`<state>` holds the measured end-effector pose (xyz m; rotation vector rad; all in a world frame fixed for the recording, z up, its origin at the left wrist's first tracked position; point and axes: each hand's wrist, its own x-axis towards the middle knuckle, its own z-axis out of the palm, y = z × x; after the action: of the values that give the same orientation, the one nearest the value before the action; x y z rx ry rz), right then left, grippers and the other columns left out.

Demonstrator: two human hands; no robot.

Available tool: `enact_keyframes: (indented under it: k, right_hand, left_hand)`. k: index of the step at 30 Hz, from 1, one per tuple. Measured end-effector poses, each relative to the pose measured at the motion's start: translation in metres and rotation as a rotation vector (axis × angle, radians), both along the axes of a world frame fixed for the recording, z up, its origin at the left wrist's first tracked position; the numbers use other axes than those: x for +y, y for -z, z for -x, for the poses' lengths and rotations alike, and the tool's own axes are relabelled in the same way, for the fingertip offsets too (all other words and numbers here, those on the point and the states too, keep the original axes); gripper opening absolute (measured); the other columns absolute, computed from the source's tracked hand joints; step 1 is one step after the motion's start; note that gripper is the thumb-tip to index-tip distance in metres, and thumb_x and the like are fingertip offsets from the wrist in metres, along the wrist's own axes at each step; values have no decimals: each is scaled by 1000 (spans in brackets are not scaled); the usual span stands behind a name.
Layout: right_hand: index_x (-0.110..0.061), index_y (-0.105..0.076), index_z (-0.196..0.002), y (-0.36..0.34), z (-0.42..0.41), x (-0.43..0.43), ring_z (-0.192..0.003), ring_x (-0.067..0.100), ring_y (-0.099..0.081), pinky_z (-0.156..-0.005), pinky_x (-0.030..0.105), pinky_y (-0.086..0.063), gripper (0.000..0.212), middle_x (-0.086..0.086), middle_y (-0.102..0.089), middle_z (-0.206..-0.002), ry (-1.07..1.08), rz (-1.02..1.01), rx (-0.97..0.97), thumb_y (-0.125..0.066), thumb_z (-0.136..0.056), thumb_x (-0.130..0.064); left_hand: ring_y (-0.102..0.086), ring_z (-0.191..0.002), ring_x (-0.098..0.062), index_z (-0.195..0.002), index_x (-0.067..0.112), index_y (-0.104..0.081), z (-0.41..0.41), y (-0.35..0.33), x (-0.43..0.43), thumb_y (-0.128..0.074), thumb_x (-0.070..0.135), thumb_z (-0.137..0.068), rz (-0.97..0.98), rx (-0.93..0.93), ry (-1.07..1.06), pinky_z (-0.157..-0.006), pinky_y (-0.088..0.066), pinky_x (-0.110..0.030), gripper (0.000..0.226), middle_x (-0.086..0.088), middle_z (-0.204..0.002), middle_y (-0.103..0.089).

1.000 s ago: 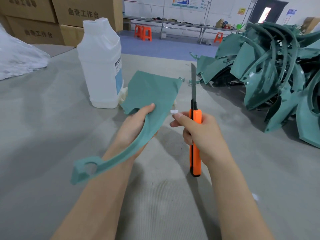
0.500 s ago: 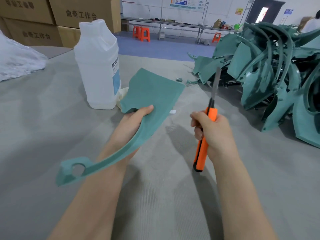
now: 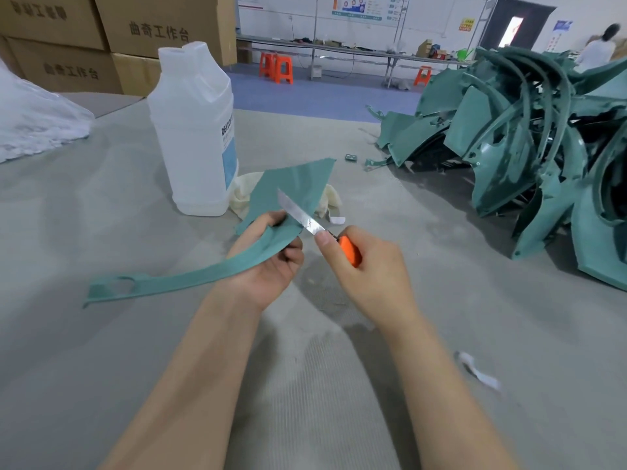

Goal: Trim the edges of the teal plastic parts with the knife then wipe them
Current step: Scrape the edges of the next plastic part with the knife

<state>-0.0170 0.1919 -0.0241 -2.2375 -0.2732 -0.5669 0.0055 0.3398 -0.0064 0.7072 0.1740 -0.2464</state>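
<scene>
The left hand (image 3: pixel 268 266) grips the curved teal plastic part (image 3: pixel 210 271) while the right hand (image 3: pixel 369 269) clasps the orange-handled knife (image 3: pixel 349 252), blade against its edge.

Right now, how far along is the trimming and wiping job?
Done: I can see no finished parts set apart. In hand: the left hand grips one teal part while the right hand lays the knife blade against its edge. Left: wiping this part, probably with the cloth beside the bottle, then the big pile of teal parts on the right.
</scene>
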Motion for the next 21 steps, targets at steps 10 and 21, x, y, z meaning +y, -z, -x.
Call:
enact_keyframes:
  k: [10,21]
  right_hand:
    - [-19,-32,-57,-1,-4,-4,-48,15,-31,-51,32,-26,56,-4,-29,-46,85,49,13,-44,-85,-67]
    - [-22,-30,-56,-1,-9,-11,-47,14,-35,-48,29,-22,59,-4,-29,-43,185,-21,-18,-38,-80,-75]
  left_hand:
    - [-44,-39,-6,-77,12,-53,-1,1,1,-55,12,-83,30,-16,68,-35,-35,-15,7,3,-56,-48]
    - [-42,-38,-5,-88,11,-55,2,-1,2,-60,13,-69,1,-47,162,-34,-34,-14,20,4,-51,-45]
